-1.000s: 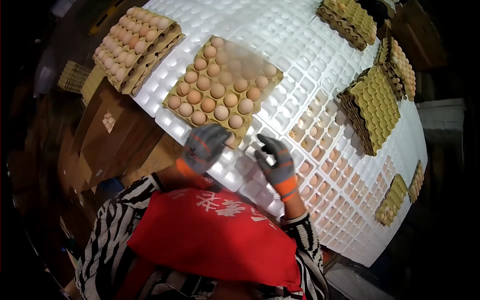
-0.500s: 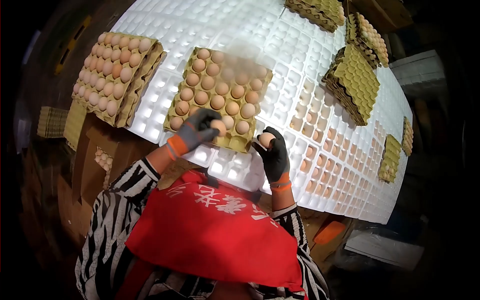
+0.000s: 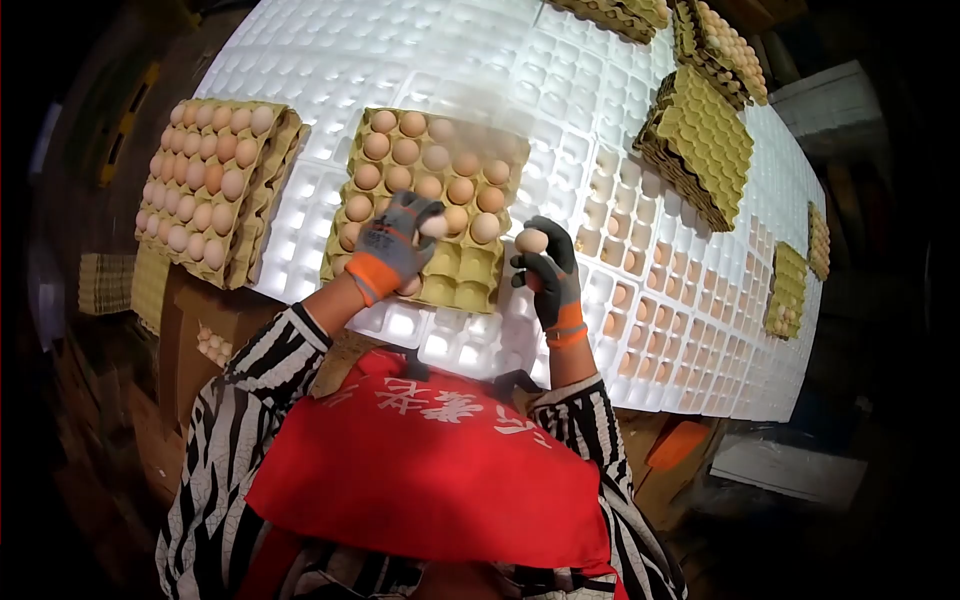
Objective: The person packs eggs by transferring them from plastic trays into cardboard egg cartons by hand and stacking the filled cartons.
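In the head view, my left hand [image 3: 398, 243], in a grey glove with an orange cuff, reaches over a yellow-brown egg tray [image 3: 470, 292]. Its fingers are closed on a pale egg [image 3: 433, 226]. My right hand [image 3: 553, 285], gloved alike, is just right of the tray, above white moulded trays [image 3: 560, 170]. Between its thumb and fingers it grips a brown egg [image 3: 531, 240]. Eggs fill the far rows of the egg tray, while cups at its near right corner are bare. My left hand hides part of the tray's near left side.
At the left stands a stack of filled egg trays [image 3: 215, 180]. A stack of egg trays [image 3: 700, 145] is at the right, with more beyond. Brown eggs [image 3: 640, 335] sit in the white trays at right. A red apron [image 3: 430, 470] covers my front.
The view has shifted slightly. My right hand has moved forward with its egg, and my left hand has turned over the tray. More bare cups show at the tray's near right.
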Demonstrator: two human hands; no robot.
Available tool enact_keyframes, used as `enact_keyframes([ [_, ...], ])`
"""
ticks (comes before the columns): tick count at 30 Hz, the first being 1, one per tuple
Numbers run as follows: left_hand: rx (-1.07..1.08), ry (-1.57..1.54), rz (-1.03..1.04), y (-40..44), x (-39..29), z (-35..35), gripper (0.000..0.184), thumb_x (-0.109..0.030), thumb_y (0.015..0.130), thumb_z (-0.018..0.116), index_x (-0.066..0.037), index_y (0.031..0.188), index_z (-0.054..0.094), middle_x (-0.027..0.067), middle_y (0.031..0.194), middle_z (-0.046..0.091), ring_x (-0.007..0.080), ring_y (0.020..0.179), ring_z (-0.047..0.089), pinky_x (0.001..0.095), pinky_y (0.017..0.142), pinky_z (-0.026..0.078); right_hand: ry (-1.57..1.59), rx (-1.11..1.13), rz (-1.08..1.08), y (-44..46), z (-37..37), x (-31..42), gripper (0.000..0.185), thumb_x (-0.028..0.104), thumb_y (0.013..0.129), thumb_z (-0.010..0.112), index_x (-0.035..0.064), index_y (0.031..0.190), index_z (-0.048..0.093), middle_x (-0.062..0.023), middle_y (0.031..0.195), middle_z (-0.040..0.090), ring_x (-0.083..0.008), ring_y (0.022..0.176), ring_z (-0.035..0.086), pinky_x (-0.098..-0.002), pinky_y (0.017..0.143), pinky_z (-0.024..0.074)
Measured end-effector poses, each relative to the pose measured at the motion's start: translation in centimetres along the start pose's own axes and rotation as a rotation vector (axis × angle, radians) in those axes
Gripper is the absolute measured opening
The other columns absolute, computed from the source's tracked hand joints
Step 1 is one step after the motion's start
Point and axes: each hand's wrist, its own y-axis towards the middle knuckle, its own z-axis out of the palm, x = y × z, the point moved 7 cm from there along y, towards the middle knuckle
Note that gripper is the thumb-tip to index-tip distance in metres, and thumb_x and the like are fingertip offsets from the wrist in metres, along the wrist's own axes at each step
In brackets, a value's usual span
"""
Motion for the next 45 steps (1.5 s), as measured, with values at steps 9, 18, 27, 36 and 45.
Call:
enact_keyframes([
  [9,0.245,0.608,0.065,2.4,-3.6,4.0,0.042,-0.018,0.078,0.073,-0.018,0.119,0.064,0.0188,0.141,0.05,0.0342,0.104,0.064,0.0433,0.082,0.056,-1.664,-0.071,-0.296,4.1,5.8,-0.4,0.039,0.026,0.081,0.07,0.0198,0.119,0.064,-0.0154,0.129,0.056,-0.0338,0.106,0.063,-0.0426,0.084,0.0547],
  [18,0.178,0.313,-0.044,2.6,-3.8,2.5,0.052,-0.023,0.073,0.083,-0.011,0.121,0.067,0.0183,0.137,0.051,0.0356,0.119,0.057,0.0424,0.098,0.05,-0.691,-0.312,-0.448,-7.0,-8.0,2.6,0.048,0.02,0.067,0.087,0.01,0.11,0.066,-0.0119,0.119,0.06,-0.0299,0.107,0.062,-0.038,0.09,0.0534],
  [27,0.613,-0.142,0.184,-8.1,-22.2,22.5,0.055,-0.032,0.069,0.086,-0.015,0.118,0.07,0.018,0.136,0.05,0.0383,0.112,0.061,0.0442,0.093,0.055,-0.972,-0.735,-0.213,-26.4,-30.0,0.7,0.044,0.008,0.071,0.087,0.004,0.109,0.065,-0.0122,0.117,0.056,-0.0268,0.105,0.06,-0.0369,0.091,0.0513],
  [36,0.74,0.392,0.317,-10.7,-28.2,33.8,0.047,-0.033,0.084,0.072,-0.017,0.126,0.06,0.0174,0.137,0.047,0.0347,0.105,0.063,0.0448,0.078,0.057,-1.129,-0.629,-0.218,-24.8,-33.5,-1.6,0.045,0.01,0.075,0.083,0.0107,0.117,0.065,-0.0146,0.125,0.054,-0.0306,0.105,0.063,-0.0359,0.086,0.0565],
  [45,0.575,0.271,0.312,-13.2,-24.6,30.9,0.053,-0.021,0.085,0.07,-0.016,0.137,0.056,0.014,0.129,0.056,0.0348,0.104,0.062,0.0441,0.085,0.054,-0.392,-0.694,-0.376,-24.7,-41.7,-3.7,0.034,0.008,0.096,0.061,0.0033,0.13,0.061,-0.0087,0.129,0.061,-0.0197,0.11,0.059,-0.0337,0.093,0.0494],
])
